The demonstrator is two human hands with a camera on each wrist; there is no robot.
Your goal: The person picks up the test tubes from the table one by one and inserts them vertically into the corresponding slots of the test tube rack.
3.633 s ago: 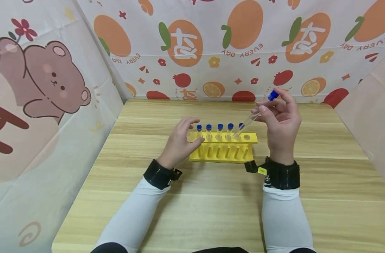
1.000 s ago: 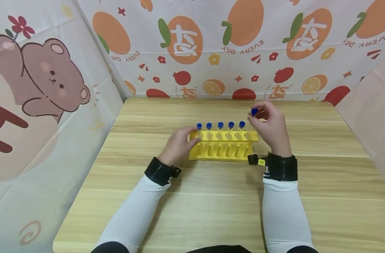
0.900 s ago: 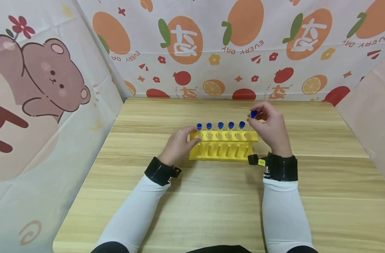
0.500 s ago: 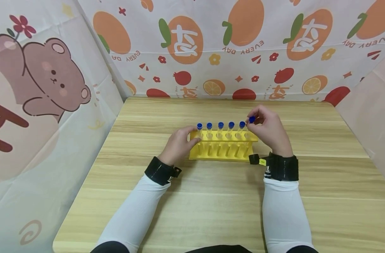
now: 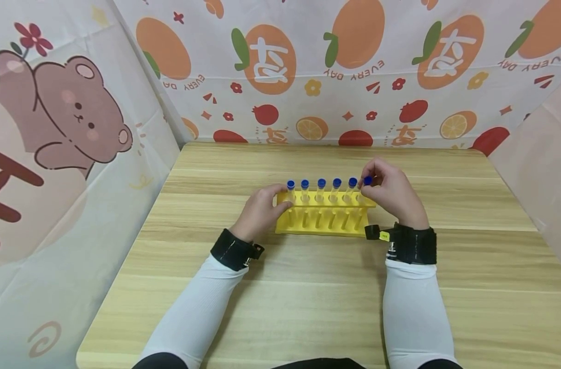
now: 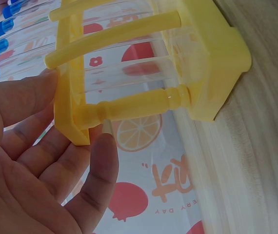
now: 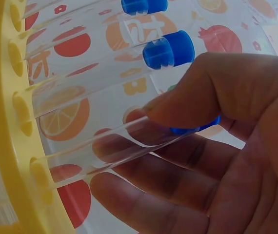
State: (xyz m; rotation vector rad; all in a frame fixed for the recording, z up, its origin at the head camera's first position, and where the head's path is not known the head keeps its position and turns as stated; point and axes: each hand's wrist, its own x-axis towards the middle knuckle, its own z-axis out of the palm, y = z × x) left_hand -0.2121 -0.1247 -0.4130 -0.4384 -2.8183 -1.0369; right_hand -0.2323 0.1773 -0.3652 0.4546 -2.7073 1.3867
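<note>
Altogether six capped tubes [image 5: 335, 190] fill one rack [image 5: 325, 226]; right grip [image 5: 391, 192] pinches the sixth tube [image 7: 129, 141], left grip [image 5: 260, 211] braces it open-fingered.

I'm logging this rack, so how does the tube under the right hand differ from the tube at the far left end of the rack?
The rightmost tube is pinched near its cap by the right hand; the leftmost tube stands free, with the left hand on the yellow rack beside it. The rightmost tube's cap is partly covered by fingers; the leftmost tube's cap shows fully. Both are clear, blue-capped and slotted.

Capped tube [image 7: 124, 141] between pinching fingers [image 7: 212, 92]
</note>
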